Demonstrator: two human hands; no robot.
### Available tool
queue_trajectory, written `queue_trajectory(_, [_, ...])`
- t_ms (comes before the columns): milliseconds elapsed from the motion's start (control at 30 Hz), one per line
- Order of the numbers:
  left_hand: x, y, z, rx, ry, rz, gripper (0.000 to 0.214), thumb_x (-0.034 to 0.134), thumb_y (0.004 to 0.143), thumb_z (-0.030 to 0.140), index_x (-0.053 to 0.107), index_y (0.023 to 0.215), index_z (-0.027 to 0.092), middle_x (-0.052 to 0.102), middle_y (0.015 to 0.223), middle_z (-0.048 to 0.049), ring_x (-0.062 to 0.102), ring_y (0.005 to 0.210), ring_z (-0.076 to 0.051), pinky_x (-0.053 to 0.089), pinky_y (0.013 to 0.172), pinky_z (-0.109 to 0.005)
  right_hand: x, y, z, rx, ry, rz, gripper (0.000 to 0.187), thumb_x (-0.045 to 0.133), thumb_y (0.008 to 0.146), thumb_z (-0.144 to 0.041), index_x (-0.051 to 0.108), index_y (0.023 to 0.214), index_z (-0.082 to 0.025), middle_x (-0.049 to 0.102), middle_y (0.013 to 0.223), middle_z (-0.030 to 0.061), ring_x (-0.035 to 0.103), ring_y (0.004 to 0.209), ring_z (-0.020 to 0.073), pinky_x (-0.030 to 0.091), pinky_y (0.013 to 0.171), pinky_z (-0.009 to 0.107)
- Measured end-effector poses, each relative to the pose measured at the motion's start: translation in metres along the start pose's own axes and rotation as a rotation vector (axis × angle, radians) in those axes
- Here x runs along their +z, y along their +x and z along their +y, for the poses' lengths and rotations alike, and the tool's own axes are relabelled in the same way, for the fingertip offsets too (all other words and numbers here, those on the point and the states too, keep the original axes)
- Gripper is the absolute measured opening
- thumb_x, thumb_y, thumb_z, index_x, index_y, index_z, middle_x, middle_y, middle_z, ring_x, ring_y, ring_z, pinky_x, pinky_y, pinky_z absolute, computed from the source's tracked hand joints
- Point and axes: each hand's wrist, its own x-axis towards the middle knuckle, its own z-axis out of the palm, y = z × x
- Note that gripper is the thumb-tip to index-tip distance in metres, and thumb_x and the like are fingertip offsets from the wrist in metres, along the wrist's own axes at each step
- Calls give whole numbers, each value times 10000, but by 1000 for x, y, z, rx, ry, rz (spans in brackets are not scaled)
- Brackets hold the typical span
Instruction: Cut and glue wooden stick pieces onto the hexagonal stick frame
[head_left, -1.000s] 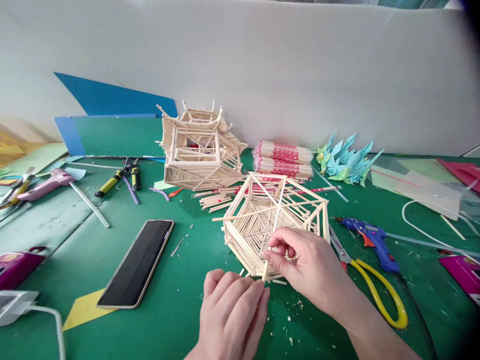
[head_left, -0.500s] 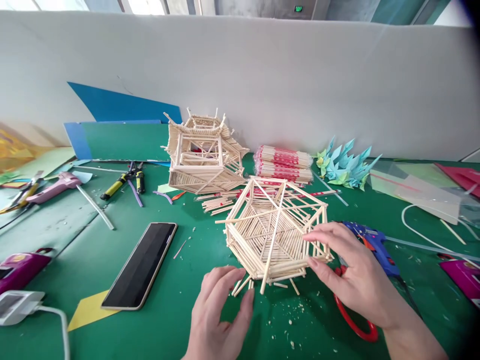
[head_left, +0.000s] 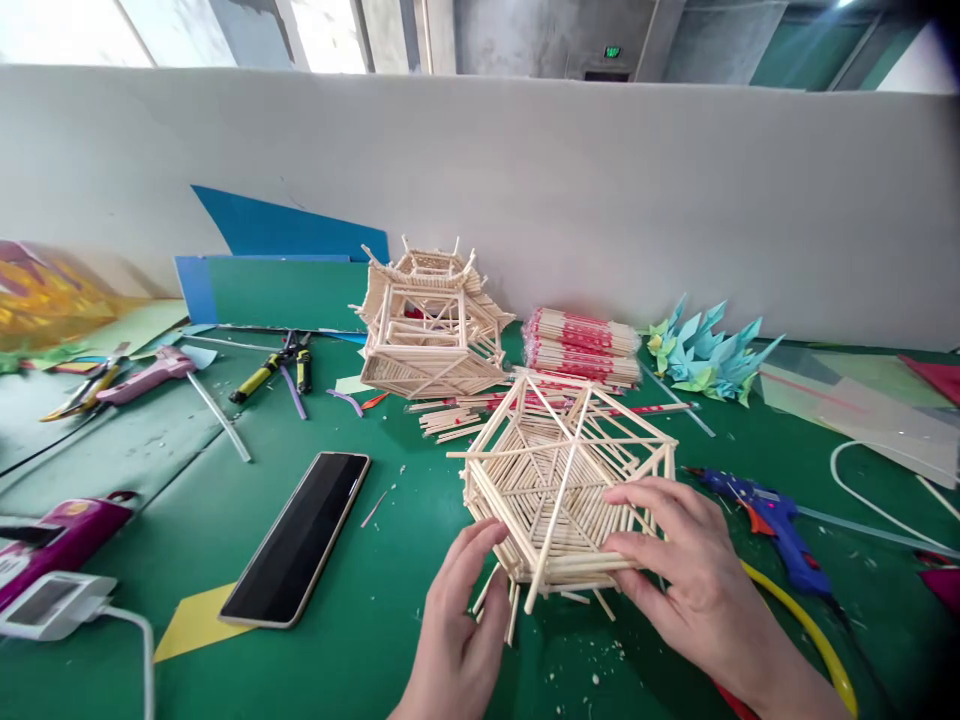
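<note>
A many-sided frame of thin wooden sticks [head_left: 551, 480] sits on the green table in front of me, with long sticks crossing over its open top. My right hand [head_left: 694, 565] grips its near right edge, fingers over the rim and thumb lower down. At the near left corner is my left hand [head_left: 469, 610], thumb and fingers apart; whether its fingertips touch the frame I cannot tell. Short stick ends poke out under the near side. Behind stands a tiered stick building model [head_left: 435, 325].
Wrapped stick bundles [head_left: 581, 345] and a blue folded-paper piece [head_left: 709, 350] lie at the back. A blue glue gun [head_left: 772, 520] is on the right, beside a yellow curved handle [head_left: 810, 625]. On the left are a phone [head_left: 300, 540], pliers [head_left: 262, 370] and a pink glue gun [head_left: 150, 375].
My right hand has closed more firmly on the frame's edge. My left fingers have come nearer the left corner. The whole view has shifted, and a yellow handle now shows at right.
</note>
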Motion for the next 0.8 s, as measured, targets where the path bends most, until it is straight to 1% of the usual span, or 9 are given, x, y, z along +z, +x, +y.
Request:
queue_trajectory(167, [-14, 14, -2, -234, -188, 31, 220, 457, 860, 226, 634, 991, 216, 625, 1075, -68, 564, 1015, -176, 451, 846, -237, 12, 2, -30, 88, -35, 128, 143, 544, 748, -145, 635, 705, -247, 670, 914, 12, 544, 917, 232, 337, 770, 400])
queue_trajectory(267, [-21, 24, -5, -347, -271, 29, 197, 485, 843, 266, 655, 928, 216, 641, 1006, -37, 561, 963, -173, 434, 820, -229, 21, 1, -45, 166, -54, 185, 143, 538, 776, -212, 638, 689, -263, 684, 912, -6, 555, 923, 228, 292, 791, 408])
queue_trajectory(333, [-25, 30, -8, -402, -294, 20, 185, 495, 833, 270, 663, 890, 217, 650, 968, -20, 553, 949, -174, 415, 819, -229, 25, 2, -53, 203, -55, 192, 149, 541, 789, -272, 641, 680, -276, 688, 936, -16, 559, 944, 231, 260, 818, 421])
queue_trajectory(467, [-31, 43, -14, -453, -317, -11, 193, 496, 814, 255, 669, 877, 196, 669, 928, -28, 562, 931, -195, 411, 809, -260, 29, 9, -65, 201, -50, 177, 178, 531, 804, -314, 627, 658, -279, 691, 927, -26, 564, 965, 229, 238, 832, 426])
queue_trajectory(533, [-32, 51, -16, -470, -339, -38, 220, 489, 801, 242, 672, 907, 180, 683, 934, -45, 579, 923, -212, 422, 800, -285, 30, 13, -67, 161, -57, 149, 158, 542, 796, -302, 615, 659, -277, 687, 911, -31, 568, 945, 221, 242, 812, 413])
queue_trajectory(667, [-33, 68, -19, -493, -372, -67, 253, 470, 778, 223, 685, 893, 152, 698, 959, -77, 604, 906, -234, 441, 777, -316, 31, 17, -65, 75, -94, -2, 36, 591, 770, -291, 620, 748, -285, 666, 953, -31, 559, 948, 224, 261, 759, 388])
queue_trajectory(733, [-34, 72, -20, -492, -376, -68, 255, 469, 773, 220, 690, 881, 150, 700, 973, -81, 606, 914, -240, 442, 788, -326, 29, 18, -62, 70, -85, -19, 44, 604, 770, -307, 622, 786, -270, 657, 961, -11, 549, 967, 229, 290, 772, 383])
queue_trajectory(800, [-37, 71, -20, -489, -376, -63, 258, 474, 774, 223, 692, 898, 161, 696, 994, -74, 596, 943, -243, 436, 813, -332, 25, 20, -59, 53, -57, -22, 93, 609, 773, -296, 625, 855, -256, 644, 978, 10, 535, 999, 225, 326, 804, 372])
